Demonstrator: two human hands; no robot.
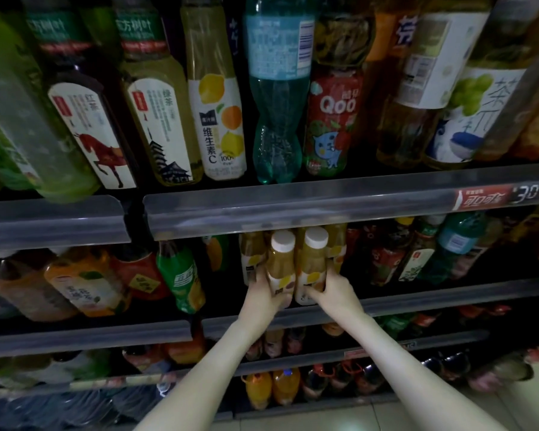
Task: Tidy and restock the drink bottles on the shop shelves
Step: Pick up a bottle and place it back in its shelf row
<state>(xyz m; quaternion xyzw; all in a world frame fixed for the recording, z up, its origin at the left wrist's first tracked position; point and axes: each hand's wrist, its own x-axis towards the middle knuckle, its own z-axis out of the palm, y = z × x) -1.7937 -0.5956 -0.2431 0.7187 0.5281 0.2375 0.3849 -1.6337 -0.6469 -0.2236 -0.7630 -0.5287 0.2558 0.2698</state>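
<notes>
Juice bottles [282,262], two with white caps, are held side by side at the front of the middle shelf [417,301].

Two bare forearms reach in from below. The left hand [263,293] has its fingers curled round the lower label of one bottle, and the right hand [333,289] wraps the other the same way. The pair stands upright and touching. Just behind them are more bottles of the same yellow juice, tucked under the clear price rail [293,213]. A green-labelled bottle [181,275] leans off to the left. On the shelf above stand a vitamin C bottle [218,119], a green-tinted clear bottle [277,104] and a red Qoo bottle [330,119]. A red price tag [483,197] sits far right on the rail.
</notes>
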